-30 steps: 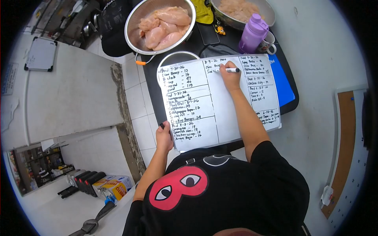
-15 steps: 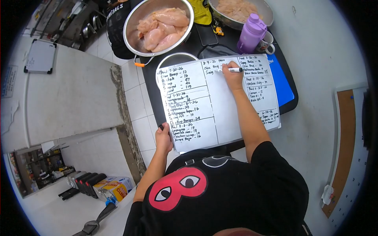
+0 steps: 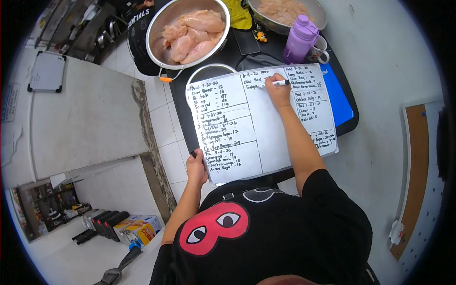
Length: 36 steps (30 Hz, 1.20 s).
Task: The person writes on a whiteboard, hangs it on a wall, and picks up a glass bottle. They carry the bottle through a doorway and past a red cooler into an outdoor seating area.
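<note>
A whiteboard (image 3: 273,137) covered with handwritten lists leans against the table's near side and my lap. My right hand (image 3: 278,95) is closed around a white marker with a black end (image 3: 281,83), its tip at the third line of the upper middle column. That line reads roughly "Siniga". At the board's lower left edge, my left hand (image 3: 195,170) grips the frame. A small black piece (image 3: 193,154), looking like a marker cap, sticks out by the left thumb.
Beyond the board on the black table (image 3: 349,90) are a steel bowl of raw chicken (image 3: 197,35), a bowl of pale sliced meat (image 3: 285,10), a purple bottle (image 3: 300,42), a mug (image 3: 319,50), a phone (image 3: 247,42) and a blue folder (image 3: 341,102).
My right hand has added a letter or so to the "Sinig" line. The view has shifted slightly. My left hand keeps its hold on the board's edge.
</note>
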Each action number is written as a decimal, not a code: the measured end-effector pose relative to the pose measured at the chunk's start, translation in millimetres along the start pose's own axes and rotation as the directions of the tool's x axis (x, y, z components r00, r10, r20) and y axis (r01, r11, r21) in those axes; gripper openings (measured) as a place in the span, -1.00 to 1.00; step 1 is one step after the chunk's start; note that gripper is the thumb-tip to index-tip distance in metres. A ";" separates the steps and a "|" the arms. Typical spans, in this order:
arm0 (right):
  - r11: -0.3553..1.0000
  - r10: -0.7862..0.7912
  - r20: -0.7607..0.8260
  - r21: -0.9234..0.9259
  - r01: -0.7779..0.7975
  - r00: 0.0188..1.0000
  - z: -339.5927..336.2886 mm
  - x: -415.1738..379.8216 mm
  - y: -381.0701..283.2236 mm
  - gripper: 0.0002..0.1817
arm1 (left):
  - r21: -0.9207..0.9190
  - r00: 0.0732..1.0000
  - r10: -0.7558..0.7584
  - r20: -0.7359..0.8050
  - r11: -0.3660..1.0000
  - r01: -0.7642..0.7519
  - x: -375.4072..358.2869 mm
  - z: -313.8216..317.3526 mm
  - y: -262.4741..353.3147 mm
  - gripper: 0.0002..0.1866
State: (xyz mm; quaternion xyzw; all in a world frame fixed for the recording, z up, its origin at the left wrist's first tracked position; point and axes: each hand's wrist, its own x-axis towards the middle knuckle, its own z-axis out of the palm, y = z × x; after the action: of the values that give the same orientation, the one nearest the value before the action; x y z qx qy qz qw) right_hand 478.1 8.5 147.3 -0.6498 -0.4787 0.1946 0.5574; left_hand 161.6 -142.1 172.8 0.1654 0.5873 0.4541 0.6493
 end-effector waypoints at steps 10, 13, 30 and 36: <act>0.999 0.009 -0.010 0.047 -0.008 1.000 -2.7 0.2 -4.9 -0.75 | -0.013 1.000 0.005 -0.010 1.000 -0.005 -0.9 3.0 1.0 -0.83; 0.999 -0.001 -0.029 0.050 0.003 1.000 -2.8 0.0 1.3 -0.75 | -0.012 1.000 0.003 -0.013 1.000 -0.003 0.0 2.4 -0.1 -0.83; 0.998 -0.067 -0.048 0.010 0.068 0.997 -6.6 0.4 5.7 -0.74 | -0.041 1.000 -0.009 -0.005 0.999 0.009 -0.8 2.2 1.1 -0.85; 0.989 0.017 -0.030 0.150 -0.012 0.999 -9.0 3.7 14.5 -0.74 | -0.045 1.000 0.001 -0.001 0.999 -0.001 0.9 1.8 -0.5 -0.85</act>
State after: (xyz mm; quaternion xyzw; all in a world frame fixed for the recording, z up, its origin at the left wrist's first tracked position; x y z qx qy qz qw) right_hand 492.7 7.9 137.9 -0.6124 -0.4493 0.2239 0.6106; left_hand 163.3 -141.1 172.3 0.1508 0.5773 0.4673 0.6523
